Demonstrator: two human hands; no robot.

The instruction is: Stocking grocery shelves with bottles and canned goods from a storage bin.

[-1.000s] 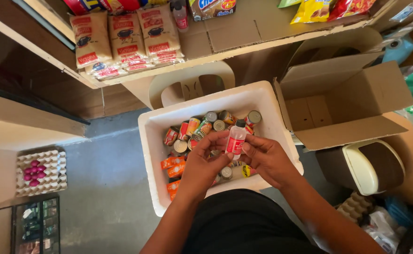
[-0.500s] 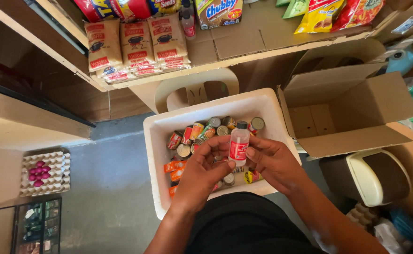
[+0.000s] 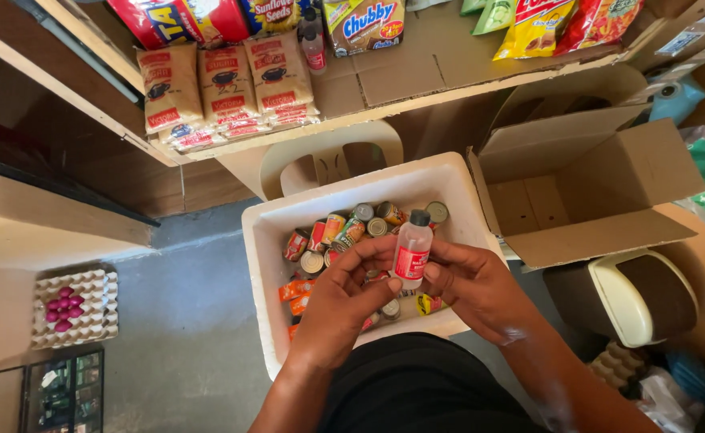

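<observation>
The fingers of the right hand are closed around a small clear bottle with a dark cap and a red label, holding it upright. The fingers of the left hand curl against the bottle's left side, pinching it too. Both hands hover over a white foam box, above its near half. Inside the box lie tins and orange packets, the tins mostly toward its far edge. An open cardboard box stands just beside the foam box on the right. Beyond both, a shelf carries brown bagged goods. An egg tray with pink eggs sits at the far left.
</observation>
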